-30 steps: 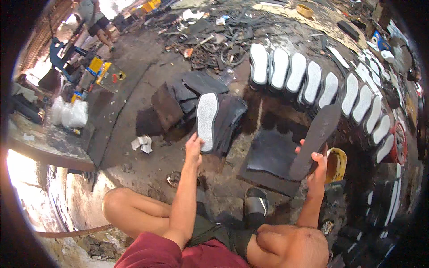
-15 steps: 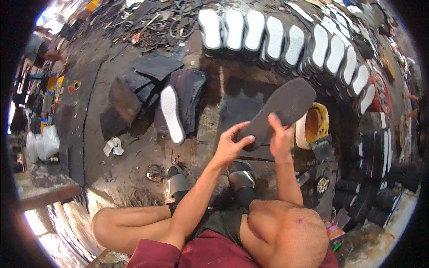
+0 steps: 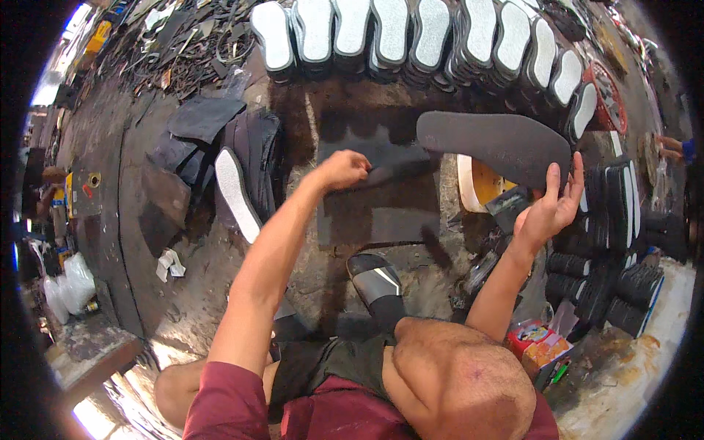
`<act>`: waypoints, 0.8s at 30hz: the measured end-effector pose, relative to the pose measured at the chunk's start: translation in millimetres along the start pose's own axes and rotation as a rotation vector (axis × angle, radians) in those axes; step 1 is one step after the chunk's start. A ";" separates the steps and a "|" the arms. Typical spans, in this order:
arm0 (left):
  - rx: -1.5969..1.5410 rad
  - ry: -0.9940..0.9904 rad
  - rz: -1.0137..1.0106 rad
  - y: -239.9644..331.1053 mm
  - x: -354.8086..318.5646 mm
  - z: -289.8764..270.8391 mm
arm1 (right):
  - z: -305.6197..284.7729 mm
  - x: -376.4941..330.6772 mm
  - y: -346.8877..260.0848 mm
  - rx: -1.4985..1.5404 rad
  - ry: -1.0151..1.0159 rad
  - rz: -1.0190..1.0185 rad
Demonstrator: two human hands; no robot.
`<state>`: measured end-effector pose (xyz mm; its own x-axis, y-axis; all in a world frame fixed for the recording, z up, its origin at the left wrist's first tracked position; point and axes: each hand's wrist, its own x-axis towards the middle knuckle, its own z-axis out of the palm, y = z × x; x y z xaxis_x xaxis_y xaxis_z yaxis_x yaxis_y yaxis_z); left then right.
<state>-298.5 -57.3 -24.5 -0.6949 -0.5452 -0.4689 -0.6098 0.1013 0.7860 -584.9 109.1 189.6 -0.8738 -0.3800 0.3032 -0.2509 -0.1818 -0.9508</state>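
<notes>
Right hand grip: the right hand (image 3: 548,209) holds the dark sole blank (image 3: 493,143) by its near end, fingers spread up behind it, thumb side hidden; the blank is raised and lies roughly level, pointing away to the left of the hand.
Left hand grip: the left hand (image 3: 343,169) is closed into a fist, knuckles up, pressing on a dark rubber sheet (image 3: 378,194) that lies flat on the ground; whether anything is inside the fist cannot be told.
Between the hands: a round white tub with yellow inside (image 3: 478,183) sits just below the raised blank, beside a small dark brush or block (image 3: 510,202).
Below the left hand: a black sandal with a grey stripe (image 3: 374,279) on the person's foot.
Left of the left hand: a single white-faced sole (image 3: 236,192) leaning on a stack of dark sheets (image 3: 253,143).
Beyond both hands: a row of white-faced soles (image 3: 411,33) standing side by side.
Right of the right hand: stacks of black soles (image 3: 620,213).
Packages: a small red and orange carton (image 3: 541,345) lies below the right forearm; crumpled white paper (image 3: 169,264) lies well left.
</notes>
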 end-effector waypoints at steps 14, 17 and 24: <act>-0.984 0.439 -0.293 13.0 -38.8 -8.0 | 20.4 -39.8 90.5 0.143 -0.239 0.295; -1.329 0.635 -0.221 4.5 -78.7 28.8 | 20.3 -73.1 132.8 0.188 -0.301 0.595; -0.825 0.881 -0.408 -18.9 -123.3 77.6 | -9.6 -100.4 187.5 -0.227 -0.565 0.684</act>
<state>-230.8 72.7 -12.9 0.1664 -0.8127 -0.5584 -0.0818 -0.5757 0.8135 -548.2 121.8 -19.7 -0.5431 -0.7372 -0.4019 0.1185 0.4066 -0.9059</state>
